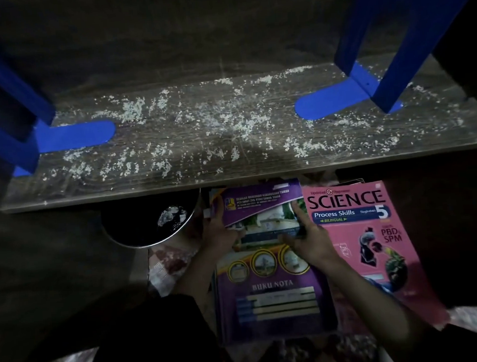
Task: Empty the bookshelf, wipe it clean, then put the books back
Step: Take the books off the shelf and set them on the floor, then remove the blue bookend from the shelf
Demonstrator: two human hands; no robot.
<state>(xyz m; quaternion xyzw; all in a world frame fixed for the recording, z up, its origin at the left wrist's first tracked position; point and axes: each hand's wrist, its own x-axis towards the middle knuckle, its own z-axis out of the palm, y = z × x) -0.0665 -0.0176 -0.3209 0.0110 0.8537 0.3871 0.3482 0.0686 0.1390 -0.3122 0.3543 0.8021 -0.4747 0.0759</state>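
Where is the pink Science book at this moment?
In the head view, the pink Science book lies at lower right, just below the front edge of the dusty shelf, right beside the purple notebooks.
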